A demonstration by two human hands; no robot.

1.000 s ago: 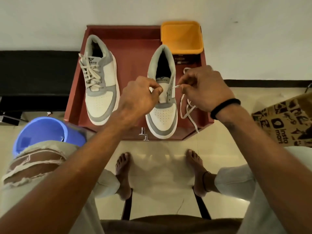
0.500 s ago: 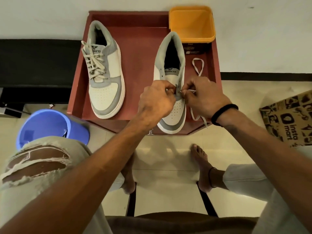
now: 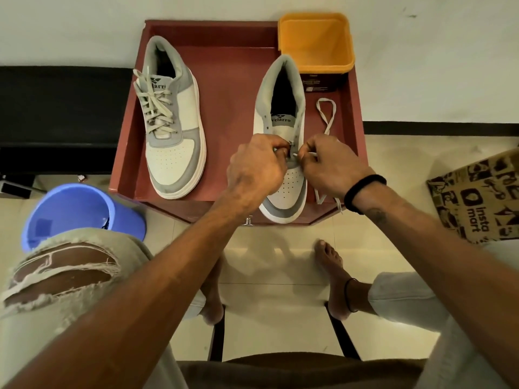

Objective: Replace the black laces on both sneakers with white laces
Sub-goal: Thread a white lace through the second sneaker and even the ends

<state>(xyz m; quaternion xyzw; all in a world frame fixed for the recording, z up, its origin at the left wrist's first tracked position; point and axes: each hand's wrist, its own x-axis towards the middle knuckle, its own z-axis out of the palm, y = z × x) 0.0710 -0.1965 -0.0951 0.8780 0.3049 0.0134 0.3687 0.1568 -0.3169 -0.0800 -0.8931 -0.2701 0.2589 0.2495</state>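
Head view: half-threaded white lace (image 3: 325, 115)

The tray (image 3: 224, 80) was dull brick red. Both sneakers, the laced one (image 3: 172, 130) at ten o'clock and the unlaced one (image 3: 283, 119) at centre, were off-white with grey panels and black tongue lettering. The lace (image 3: 327, 113) was white. An orange tub (image 3: 316, 42) stood at one o'clock, a blue bucket (image 3: 75, 211) at eight. The brown bag (image 3: 477, 197) at three o'clock bore black print.
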